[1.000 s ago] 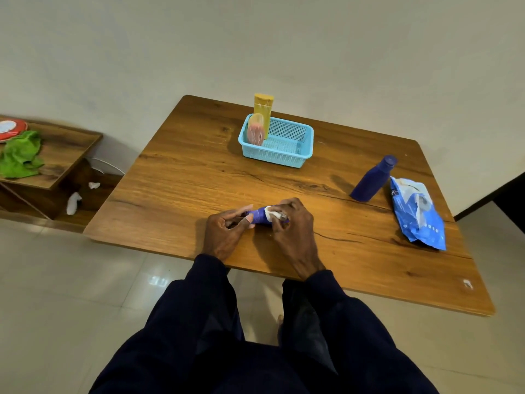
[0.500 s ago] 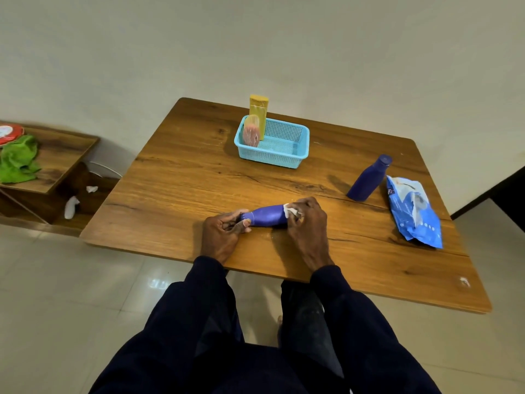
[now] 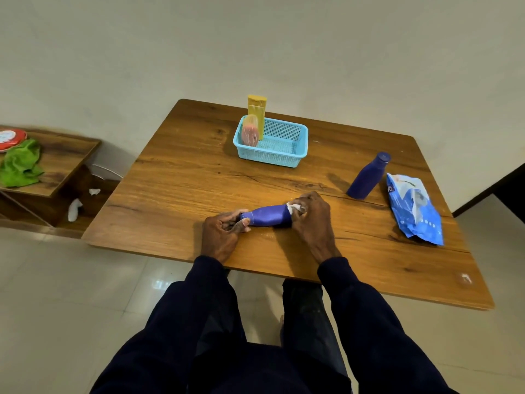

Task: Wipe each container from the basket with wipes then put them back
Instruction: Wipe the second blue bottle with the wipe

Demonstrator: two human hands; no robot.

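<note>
The purple bottle point(image 3: 267, 216) lies on its side near the front edge of the table point(image 3: 184, 180), narrow cap end toward the left. The left hand point(image 3: 224, 234) grips that cap end with curled fingers; the cap itself is mostly covered by the fingers. The right hand point(image 3: 311, 220) is curled over the wide end, clamping a white wipe point(image 3: 295, 207) against it. Only a small crumpled part of the wipe shows above the knuckles, and the bottle's base is hidden.

The light blue basket point(image 3: 284, 159) sits at the far side of the table. A yellow bottle point(image 3: 257, 109) and a pink container point(image 3: 250, 135) stand upright in its left end; their lower parts are behind the basket wall. A dark blue bottle point(image 3: 366, 177) stands upright to the right, just beside the blue wipes pack point(image 3: 414, 209). The print on the pack is too small to read.

A green cloth point(image 3: 20, 166) on a side shelf is cut off by the left frame edge.
</note>
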